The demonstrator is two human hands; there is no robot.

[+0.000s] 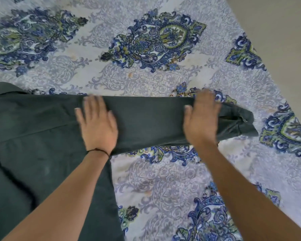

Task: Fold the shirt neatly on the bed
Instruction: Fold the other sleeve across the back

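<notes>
A dark green shirt (pixel 33 136) lies spread on the bed, its body filling the left side and one long sleeve stretched out to the right. The sleeve's cuff (pixel 240 122) sits crumpled at the far right end. My left hand (pixel 97 122) lies flat with straight fingers on the sleeve near the shoulder. My right hand (pixel 201 119) rests flat on the sleeve close to the cuff, fingers straight and slightly blurred. Neither hand grips the cloth.
The bed (pixel 146 49) is covered by a pale sheet with blue and green paisley medallions. Its right edge runs diagonally at the top right, with plain beige floor (pixel 285 40) beyond it.
</notes>
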